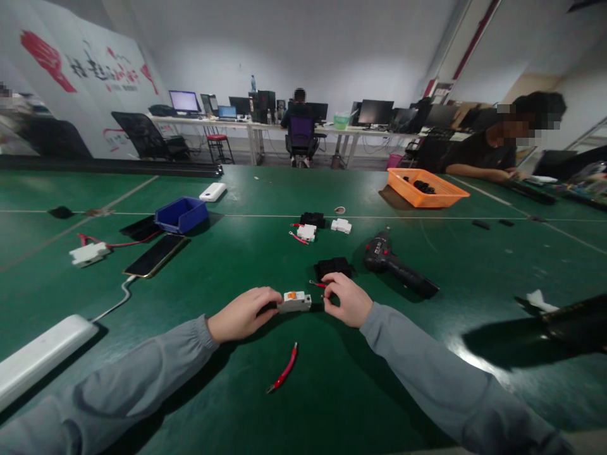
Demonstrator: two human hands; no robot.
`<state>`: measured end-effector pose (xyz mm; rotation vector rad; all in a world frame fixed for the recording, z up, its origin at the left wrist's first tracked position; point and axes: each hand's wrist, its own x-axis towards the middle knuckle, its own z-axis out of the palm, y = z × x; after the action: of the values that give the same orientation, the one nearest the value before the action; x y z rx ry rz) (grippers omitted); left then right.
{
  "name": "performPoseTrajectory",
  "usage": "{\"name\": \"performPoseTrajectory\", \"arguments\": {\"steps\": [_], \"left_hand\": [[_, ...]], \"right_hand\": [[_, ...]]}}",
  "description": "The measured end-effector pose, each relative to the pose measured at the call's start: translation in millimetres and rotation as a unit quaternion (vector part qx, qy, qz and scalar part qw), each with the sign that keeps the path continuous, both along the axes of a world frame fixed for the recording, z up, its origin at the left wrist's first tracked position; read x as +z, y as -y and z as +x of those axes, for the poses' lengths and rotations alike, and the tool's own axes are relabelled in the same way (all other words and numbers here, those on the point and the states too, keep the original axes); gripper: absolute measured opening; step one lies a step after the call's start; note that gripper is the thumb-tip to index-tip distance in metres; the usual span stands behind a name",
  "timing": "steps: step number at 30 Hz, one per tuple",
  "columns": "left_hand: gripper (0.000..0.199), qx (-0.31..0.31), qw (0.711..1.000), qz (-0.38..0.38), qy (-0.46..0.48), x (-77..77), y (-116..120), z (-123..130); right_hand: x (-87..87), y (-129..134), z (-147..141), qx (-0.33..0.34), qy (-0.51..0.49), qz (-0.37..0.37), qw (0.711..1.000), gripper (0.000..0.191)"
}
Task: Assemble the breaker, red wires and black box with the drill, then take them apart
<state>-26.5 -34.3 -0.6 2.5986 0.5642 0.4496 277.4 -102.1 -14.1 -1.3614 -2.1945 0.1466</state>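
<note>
My left hand (246, 313) grips the left end of a white circuit breaker (294, 302) with an orange switch, thumb and fingers on either side. Just right of the breaker, my right hand (347, 299) has thumb and forefinger pinched together. A tiny dark item seems to be at the fingertips, too small to name. Behind those fingers lies a short red wire (318, 284) with a metal lug, by a black plastic part (334, 266). Nearer to me, another red wire (284, 371) with metal ends lies alone on the green table (227, 392).
A black power screwdriver (398, 268) lies at right. Farther back are white breakers (341, 225), an orange basket (427, 197) and a blue bin (183, 215). Left are a phone (155, 255) and a white power strip (45, 354). A person (502, 136) sits at far right.
</note>
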Motion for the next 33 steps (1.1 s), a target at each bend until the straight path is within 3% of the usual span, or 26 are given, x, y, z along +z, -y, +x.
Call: {"name": "performPoseTrajectory", "arguments": {"steps": [20, 33], "left_hand": [[0.023, -0.007, 1.000, 0.015, 0.014, 3.6, 1.8, 0.1], [0.050, -0.035, 0.995, 0.096, -0.015, 7.4, 5.1, -2.2]], "right_hand": [[8.4, 5.0, -2.6, 0.006, 0.015, -0.005, 1.000, 0.020], [5.8, 4.0, -2.7, -0.004, 0.028, -0.011, 1.000, 0.022]]}}
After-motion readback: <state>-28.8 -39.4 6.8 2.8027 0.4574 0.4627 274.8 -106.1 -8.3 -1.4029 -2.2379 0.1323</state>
